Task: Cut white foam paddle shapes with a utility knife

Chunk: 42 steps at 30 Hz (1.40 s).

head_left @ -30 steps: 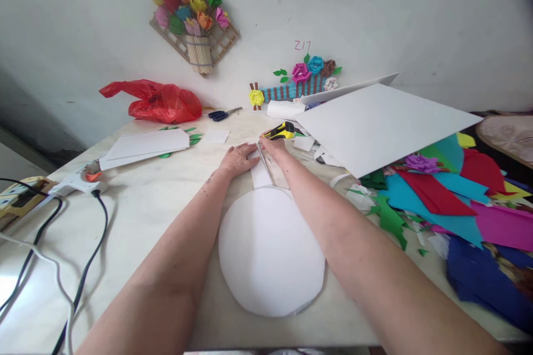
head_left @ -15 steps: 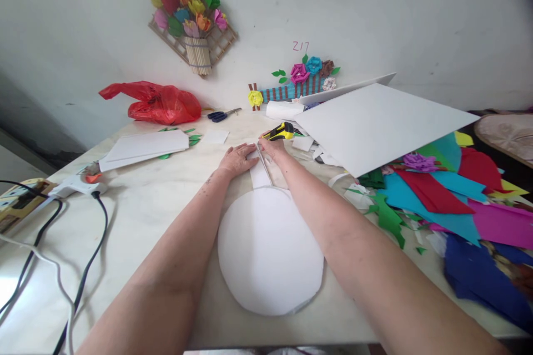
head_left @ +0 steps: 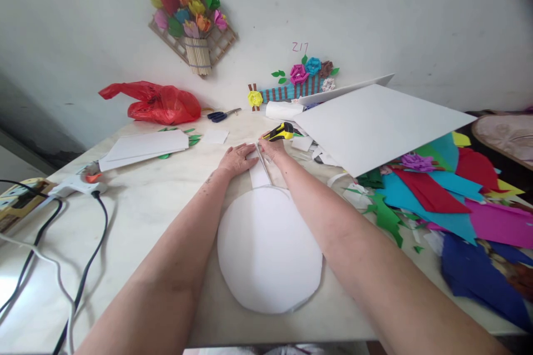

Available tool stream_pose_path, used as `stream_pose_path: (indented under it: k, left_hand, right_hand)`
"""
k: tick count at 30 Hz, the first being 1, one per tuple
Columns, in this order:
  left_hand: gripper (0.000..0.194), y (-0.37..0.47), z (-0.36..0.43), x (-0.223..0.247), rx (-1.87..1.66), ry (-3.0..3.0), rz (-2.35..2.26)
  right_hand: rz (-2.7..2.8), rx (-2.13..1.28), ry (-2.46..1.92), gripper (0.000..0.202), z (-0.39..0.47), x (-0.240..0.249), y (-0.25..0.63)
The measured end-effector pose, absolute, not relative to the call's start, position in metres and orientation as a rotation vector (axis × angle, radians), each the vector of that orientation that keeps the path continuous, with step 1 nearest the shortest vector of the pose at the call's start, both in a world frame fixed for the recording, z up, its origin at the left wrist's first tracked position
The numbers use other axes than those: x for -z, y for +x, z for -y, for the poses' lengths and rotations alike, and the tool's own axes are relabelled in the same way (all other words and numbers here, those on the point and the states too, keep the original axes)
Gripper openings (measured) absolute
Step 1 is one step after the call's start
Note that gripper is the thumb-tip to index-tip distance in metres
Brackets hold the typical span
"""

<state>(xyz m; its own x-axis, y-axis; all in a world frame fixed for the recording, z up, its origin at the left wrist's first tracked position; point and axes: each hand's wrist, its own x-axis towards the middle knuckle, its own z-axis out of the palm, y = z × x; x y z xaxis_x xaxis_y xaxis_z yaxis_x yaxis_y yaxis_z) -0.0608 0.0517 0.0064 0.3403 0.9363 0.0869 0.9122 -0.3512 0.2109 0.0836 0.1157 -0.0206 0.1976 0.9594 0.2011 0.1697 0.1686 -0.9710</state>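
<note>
My left hand (head_left: 238, 160) lies flat with its fingers stretched over a narrow white board strip (head_left: 260, 176). My right hand (head_left: 271, 147) is closed around a yellow-and-black utility knife (head_left: 281, 132) just to the right of it. The blade end is hidden by the fingers, close to the strip's right edge. A thin dark line runs down along that edge. Nearer to me, between my forearms, lies a white round board (head_left: 270, 249) that meets the strip's near end.
Large white boards (head_left: 383, 127) lean at the right above coloured sheets (head_left: 441, 199) and scraps. Blue-handled scissors (head_left: 220, 116) and a red plastic bag (head_left: 164, 104) lie at the back. White pieces (head_left: 145, 147) and a power strip with cables (head_left: 79, 184) are at left.
Both hands and the knife stay in nearly the same place on the strip. The round board and the things at right appear shifted by only a few pixels.
</note>
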Motion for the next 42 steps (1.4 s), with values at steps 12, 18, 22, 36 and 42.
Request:
stream_pose_path:
  k: [12,18,22,36,42]
  left_hand:
    - [0.055,-0.059,-0.047,-0.012,-0.297,2.466,-1.703]
    - [0.055,-0.060,-0.047,-0.011,-0.298,2.470,-1.703]
    - [0.055,-0.060,-0.048,-0.011,-0.299,2.471,-1.697]
    - [0.055,-0.060,-0.049,-0.009,-0.295,2.455,-1.711]
    - [0.054,-0.061,-0.049,-0.008,-0.310,2.470,-1.708]
  right_hand:
    - [1.238,-0.772,-1.408,0.006,-0.099,0.006,0.083]
    - [1.252,-0.752,-1.402,0.005,-0.098,0.005,0.083]
    - [1.242,-0.735,-1.406,0.007,-0.097,0.005,0.083]
    - [1.314,-0.712,-1.395,0.009,-0.095,0.005,0.085]
    - [1.305,-0.721,-1.409,0.010,-0.094,0.007,0.084]
